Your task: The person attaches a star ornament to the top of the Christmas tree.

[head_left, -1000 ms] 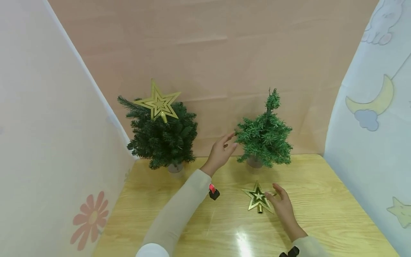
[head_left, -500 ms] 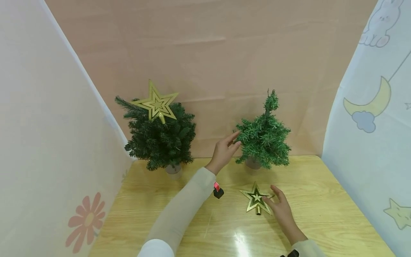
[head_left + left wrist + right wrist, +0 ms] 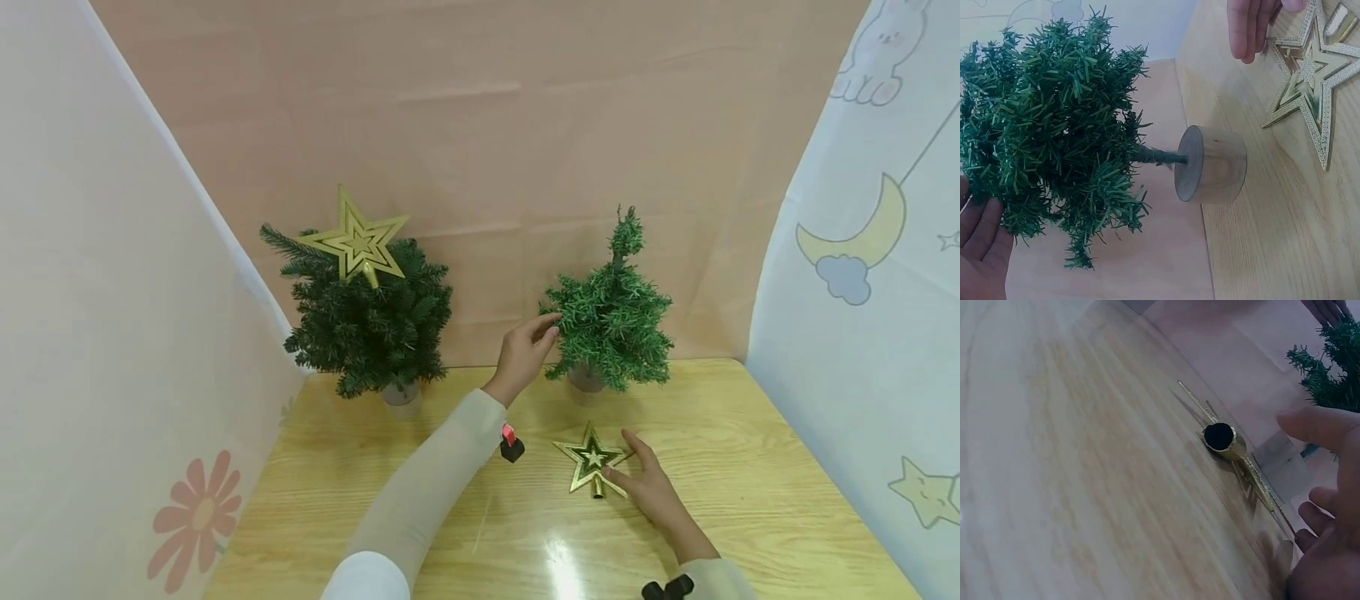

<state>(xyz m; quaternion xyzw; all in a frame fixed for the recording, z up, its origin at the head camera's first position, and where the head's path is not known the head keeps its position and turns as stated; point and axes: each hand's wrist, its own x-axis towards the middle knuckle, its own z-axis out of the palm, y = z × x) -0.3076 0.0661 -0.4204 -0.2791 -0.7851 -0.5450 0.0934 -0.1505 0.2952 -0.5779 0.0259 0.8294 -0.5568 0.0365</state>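
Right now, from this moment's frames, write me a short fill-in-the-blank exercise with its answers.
1. The right hand is nearest the star lying on the wood-grained ____.
2. The left hand is at the tree on the head view's ____ side.
3. On the darker tree sits a gold ____.
Missing: table; right; star.

Bench (image 3: 300, 483) finished in glossy wood grain. Bench-lying star topper (image 3: 594, 459) faced in shiny gold, borders glitter-roughened. Lighter tree (image 3: 618, 325) covered in bristly, plastic-looking needles; base (image 3: 1219, 165) made of smooth wood.
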